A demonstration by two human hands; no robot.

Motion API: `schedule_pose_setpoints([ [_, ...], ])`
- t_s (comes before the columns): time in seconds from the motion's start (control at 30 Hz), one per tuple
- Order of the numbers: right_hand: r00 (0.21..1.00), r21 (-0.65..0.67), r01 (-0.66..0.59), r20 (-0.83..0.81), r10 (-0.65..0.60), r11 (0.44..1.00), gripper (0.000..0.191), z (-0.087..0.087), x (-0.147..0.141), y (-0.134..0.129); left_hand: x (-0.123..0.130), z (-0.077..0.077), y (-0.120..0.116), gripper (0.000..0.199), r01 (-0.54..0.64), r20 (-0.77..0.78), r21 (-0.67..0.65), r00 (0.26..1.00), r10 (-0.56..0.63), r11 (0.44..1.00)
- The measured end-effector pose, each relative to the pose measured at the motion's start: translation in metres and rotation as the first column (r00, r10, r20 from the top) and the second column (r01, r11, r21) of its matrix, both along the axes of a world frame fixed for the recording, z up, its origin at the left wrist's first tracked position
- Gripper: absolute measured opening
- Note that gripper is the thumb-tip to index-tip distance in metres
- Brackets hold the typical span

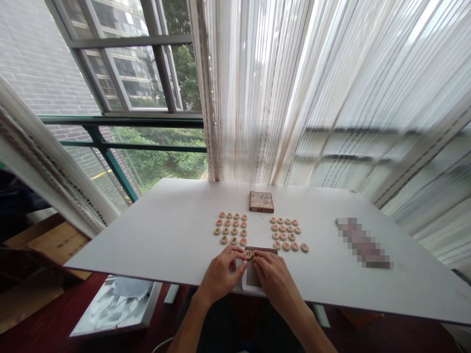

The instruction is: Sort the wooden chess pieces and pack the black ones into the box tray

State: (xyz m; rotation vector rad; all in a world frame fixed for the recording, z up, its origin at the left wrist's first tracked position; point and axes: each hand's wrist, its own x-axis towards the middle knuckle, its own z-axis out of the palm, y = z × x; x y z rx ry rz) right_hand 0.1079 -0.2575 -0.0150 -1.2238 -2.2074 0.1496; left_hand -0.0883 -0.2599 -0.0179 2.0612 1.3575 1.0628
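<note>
An open shallow box [253,279] with white edges and a brown-grey inside lies at the table's near edge, between my hands. Inside its far end is a round wooden Chinese chess piece [248,254] with a dark character. My left hand [222,272] curls at the box's left wall, thumb and index finger at the edge beside that piece. With its fingertips, my right hand [274,274] reaches over the box and holds a second piece, mostly hidden. Beyond the box stand two groups of Chinese chess pieces in rows, left [234,223] and right [282,229], with red or dark characters.
A flat printed box lid [261,201] lies farther back on the white table [176,225]. A blurred-out flat object [364,242] rests at the right. Sheer curtains [257,98] hang behind the table. Cardboard boxes [55,240] and a white carton [117,304] stand at the lower left.
</note>
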Motion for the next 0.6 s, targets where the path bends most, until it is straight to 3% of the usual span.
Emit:
schedule_pose_setpoints([
  [0.23,0.999,-0.039,0.014,0.033,-0.012,0.999,0.026,0.013,-0.003,-0.006,0.0,0.002,-0.001,0.013,-0.008,-0.007,0.006,1.0,0.008,1.0],
  [0.6,0.998,-0.042,-0.058,0.015,0.059,0.997,0.032,0.005,-0.003,-0.002,0.001,0.002,0.0,0.013,0.002,-0.003,0.002,1.0,-0.002,1.0],
])
